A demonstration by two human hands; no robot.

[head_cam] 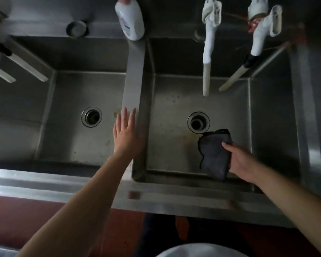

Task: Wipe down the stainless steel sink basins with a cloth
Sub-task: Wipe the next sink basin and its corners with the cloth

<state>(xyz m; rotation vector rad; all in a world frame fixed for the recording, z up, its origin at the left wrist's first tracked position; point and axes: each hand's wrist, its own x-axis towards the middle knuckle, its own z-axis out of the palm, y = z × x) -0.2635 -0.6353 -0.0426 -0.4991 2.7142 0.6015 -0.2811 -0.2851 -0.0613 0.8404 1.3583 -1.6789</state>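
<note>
Two stainless steel basins lie below me, split by a steel divider [133, 86]. The left basin [67, 112] has a round drain [91, 116]; the right basin [174, 138] has its own drain [198, 122]. My right hand [243, 160] grips a folded dark grey cloth [214, 153] inside the right basin, just in front of and to the right of its drain. My left hand [126, 132] rests flat with fingers spread on the divider. Brownish stains mark both basin floors.
A white bottle [130, 19] stands on the back ledge above the divider. Two white taps [209, 39] [258, 43] reach over the right basin; white spouts [22, 65] hang over the left one. A round cap [76, 28] sits on the ledge. The front rim [63, 184] runs along my side.
</note>
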